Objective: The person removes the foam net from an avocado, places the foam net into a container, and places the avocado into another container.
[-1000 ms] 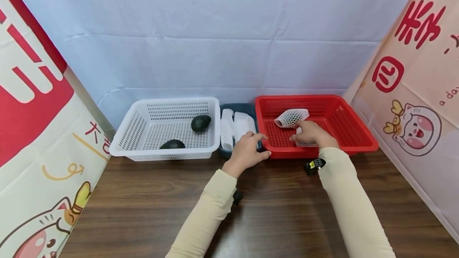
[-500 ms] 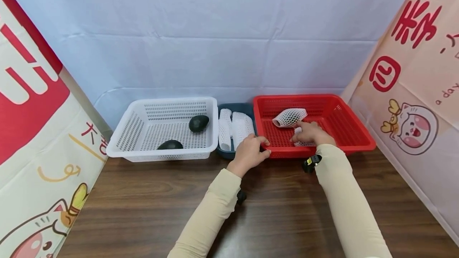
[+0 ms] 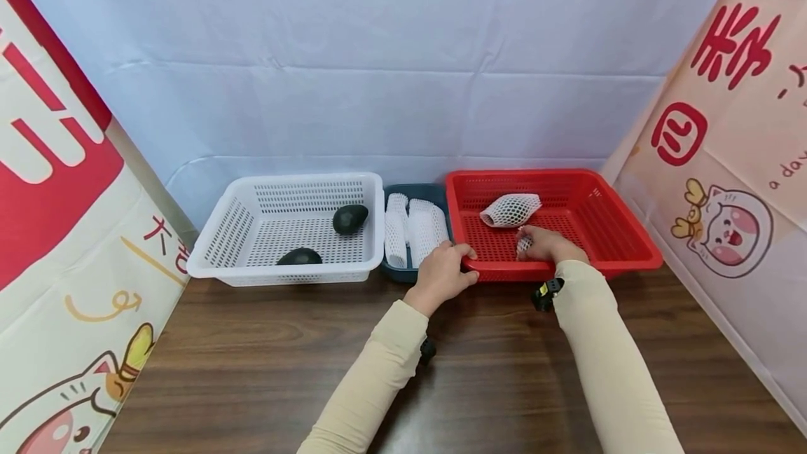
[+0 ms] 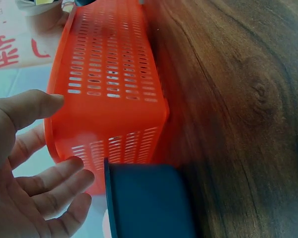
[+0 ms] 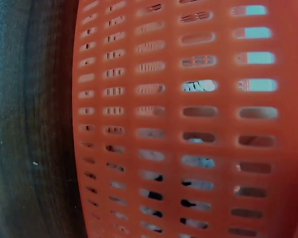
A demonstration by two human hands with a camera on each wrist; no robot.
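My right hand (image 3: 550,244) is inside the red basket (image 3: 624,230), gripping an avocado in a white foam net (image 3: 523,245); the hand covers most of it. Through the basket's slots in the right wrist view, only bits of white net and dark skin show. A second foam-netted avocado (image 3: 511,209) lies behind it in the same basket. At the basket's near left corner my left hand (image 3: 443,273) holds the rim, thumb outside and index finger over the edge. In the left wrist view its other fingers (image 4: 64,181) curl loosely beside the corner.
Left of the red basket, a blue tray (image 3: 435,191) holds several white foam nets (image 3: 427,226). A white basket (image 3: 252,273) farther left contains two bare avocados, one at its right (image 3: 349,219) and one near its front (image 3: 300,256). Brown wooden table (image 3: 252,356) lies in front.
My right hand has closed round the near foam-netted avocado and turned it, so its net end now points left. My left hand stays at the red basket's corner.
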